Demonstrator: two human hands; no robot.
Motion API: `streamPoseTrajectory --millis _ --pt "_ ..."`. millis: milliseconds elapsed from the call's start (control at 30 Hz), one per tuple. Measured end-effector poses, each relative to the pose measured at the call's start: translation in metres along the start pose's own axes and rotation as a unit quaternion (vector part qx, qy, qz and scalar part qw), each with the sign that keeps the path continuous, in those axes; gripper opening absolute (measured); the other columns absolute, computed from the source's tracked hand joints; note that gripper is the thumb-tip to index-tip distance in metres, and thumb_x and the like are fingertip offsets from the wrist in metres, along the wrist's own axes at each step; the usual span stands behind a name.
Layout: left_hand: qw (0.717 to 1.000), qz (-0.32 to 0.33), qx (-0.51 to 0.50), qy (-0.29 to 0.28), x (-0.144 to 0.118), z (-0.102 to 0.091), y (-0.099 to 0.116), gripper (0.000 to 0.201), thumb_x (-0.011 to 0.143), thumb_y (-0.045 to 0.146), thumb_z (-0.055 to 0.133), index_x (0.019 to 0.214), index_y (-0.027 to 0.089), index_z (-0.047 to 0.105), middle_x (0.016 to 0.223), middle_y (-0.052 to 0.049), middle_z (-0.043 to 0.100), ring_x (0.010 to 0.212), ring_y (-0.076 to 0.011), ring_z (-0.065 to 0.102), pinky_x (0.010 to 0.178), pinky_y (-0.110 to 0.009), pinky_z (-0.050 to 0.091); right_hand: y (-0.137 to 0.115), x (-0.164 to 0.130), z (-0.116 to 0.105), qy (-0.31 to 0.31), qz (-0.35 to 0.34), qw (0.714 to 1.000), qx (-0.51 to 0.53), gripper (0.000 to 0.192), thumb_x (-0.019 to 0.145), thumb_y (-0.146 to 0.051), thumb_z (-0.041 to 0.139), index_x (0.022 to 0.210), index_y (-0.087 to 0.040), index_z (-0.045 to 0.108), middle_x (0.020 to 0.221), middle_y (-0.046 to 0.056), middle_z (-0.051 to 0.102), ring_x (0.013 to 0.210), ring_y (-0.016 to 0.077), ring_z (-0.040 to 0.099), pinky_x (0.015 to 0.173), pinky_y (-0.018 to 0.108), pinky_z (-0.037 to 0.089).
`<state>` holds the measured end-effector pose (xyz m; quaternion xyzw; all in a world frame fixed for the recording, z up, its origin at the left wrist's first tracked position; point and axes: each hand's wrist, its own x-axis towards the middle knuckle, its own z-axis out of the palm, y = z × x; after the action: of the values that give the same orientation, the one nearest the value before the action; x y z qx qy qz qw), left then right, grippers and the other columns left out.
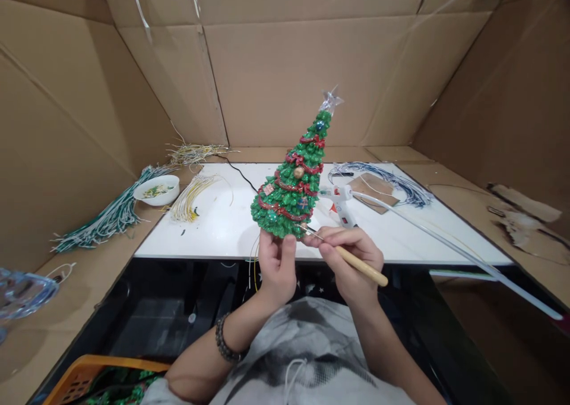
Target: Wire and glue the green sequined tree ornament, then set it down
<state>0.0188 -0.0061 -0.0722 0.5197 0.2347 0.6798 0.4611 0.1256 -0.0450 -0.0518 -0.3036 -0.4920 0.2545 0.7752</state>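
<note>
A green Christmas tree figurine (291, 185) with red garlands, small ornaments and a clear star (331, 100) on top is held up, tilted to the right. My left hand (278, 265) grips it by its base. My right hand (354, 259) is closed around a wooden-handled tool (363, 265) with a thin metal shaft. The tool's tip meets the lower right part of the tree; its exact shape is too small to tell. Thin white and yellow wires (255, 265) hang below the tree, beside my left hand.
A white glue gun (342, 203) with a long glue stick lies behind the tree on the white board (227, 233). Wire bundles (111, 209) and a white bowl (157, 191) are at left, blue-white wires (396, 182) at right. An orange basket (107, 362) sits low left. Cardboard walls (312, 66) enclose the table.
</note>
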Motion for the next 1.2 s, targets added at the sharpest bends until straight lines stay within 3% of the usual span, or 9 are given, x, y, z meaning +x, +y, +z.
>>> streamPoseTrajectory --millis 300,400,467,533,600,700,900,1067,1200 --pt "0.999 -0.003 -0.017 -0.03 0.001 0.0 0.0 0.024 0.099 0.043 0.064 0.11 0.022 0.064 0.101 -0.007 0.078 0.085 -0.0205 0.077 0.082 -0.034 0.062 -0.001 0.01 -0.023 -0.146 -0.134 0.972 -0.13 0.029 0.086 -0.013 0.077 0.106 -0.034 0.081 0.081 0.0 0.079 0.086 0.0228 0.072 0.077 0.038 0.062" --pt "1.0 0.001 -0.002 -0.016 0.002 -0.001 -0.001 0.029 0.097 0.047 0.066 0.112 0.022 0.063 0.103 -0.007 0.079 0.091 -0.0225 0.077 0.084 -0.035 0.062 -0.007 0.013 -0.025 -0.209 -0.21 0.932 -0.208 0.024 0.093 -0.032 0.075 0.117 -0.026 0.077 0.091 0.005 0.079 0.091 0.0245 0.072 0.081 0.041 0.061" --pt "1.0 0.007 0.003 -0.013 0.003 -0.002 -0.001 0.03 0.097 0.046 0.067 0.115 0.022 0.063 0.104 -0.007 0.079 0.094 -0.0229 0.077 0.086 -0.035 0.062 -0.011 0.014 -0.026 -0.235 -0.25 0.904 -0.253 0.044 0.099 -0.053 0.063 0.126 -0.021 0.073 0.099 0.01 0.079 0.097 0.028 0.072 0.084 0.046 0.061" --pt "1.0 0.01 0.006 -0.012 0.003 -0.002 -0.001 0.031 0.097 0.046 0.067 0.117 0.022 0.062 0.104 -0.008 0.079 0.094 -0.023 0.077 0.087 -0.035 0.062 -0.012 0.013 -0.026 -0.226 -0.292 0.883 -0.289 0.053 0.105 -0.056 0.045 0.134 -0.019 0.069 0.102 0.012 0.079 0.097 0.0298 0.073 0.084 0.05 0.06" --pt "1.0 0.012 0.007 -0.016 0.004 -0.002 0.0 0.031 0.097 0.047 0.066 0.115 0.022 0.062 0.102 -0.007 0.079 0.091 -0.0224 0.077 0.085 -0.035 0.062 -0.011 0.01 -0.025 -0.184 -0.338 0.866 -0.318 0.044 0.108 -0.038 0.04 0.138 -0.02 0.066 0.098 0.012 0.079 0.093 0.0286 0.074 0.081 0.049 0.061" --pt "1.0 0.009 0.001 -0.018 0.005 -0.001 0.0 0.029 0.097 0.048 0.066 0.111 0.023 0.063 0.098 -0.007 0.078 0.084 -0.021 0.077 0.079 -0.033 0.063 -0.008 0.006 -0.023 -0.143 -0.387 0.835 -0.365 0.039 0.102 -0.017 0.048 0.136 -0.023 0.067 0.094 0.01 0.08 0.09 0.0256 0.076 0.078 0.044 0.063" --pt "1.0 0.009 -0.014 -0.006 0.008 -0.001 0.001 0.023 0.097 0.045 0.067 0.106 0.024 0.064 0.101 -0.006 0.078 0.091 -0.0185 0.077 0.085 -0.03 0.062 -0.009 0.001 -0.024 -0.186 -0.454 0.744 -0.453 0.02 0.097 -0.01 0.064 0.11 -0.02 0.075 0.104 0.01 0.082 0.104 0.0233 0.077 0.08 0.036 0.071" --pt "1.0 0.0 -0.008 -0.003 0.007 -0.002 -0.001 0.024 0.097 0.046 0.067 0.11 0.025 0.065 0.108 -0.006 0.078 0.098 -0.0199 0.077 0.09 -0.031 0.061 -0.01 0.002 -0.028 -0.195 -0.432 0.759 -0.446 0.033 0.096 -0.007 0.065 0.114 -0.031 0.077 0.109 0.003 0.083 0.104 0.0237 0.079 0.082 0.035 0.073" --pt "1.0 0.004 -0.003 -0.001 0.007 -0.002 -0.003 0.024 0.097 0.046 0.067 0.111 0.026 0.065 0.106 -0.006 0.078 0.096 -0.0194 0.076 0.089 -0.031 0.061 -0.008 0.002 -0.03 -0.204 -0.43 0.753 -0.455 0.034 0.094 -0.007 0.068 0.121 -0.027 0.076 0.113 0.007 0.082 0.105 0.0253 0.079 0.084 0.036 0.074"
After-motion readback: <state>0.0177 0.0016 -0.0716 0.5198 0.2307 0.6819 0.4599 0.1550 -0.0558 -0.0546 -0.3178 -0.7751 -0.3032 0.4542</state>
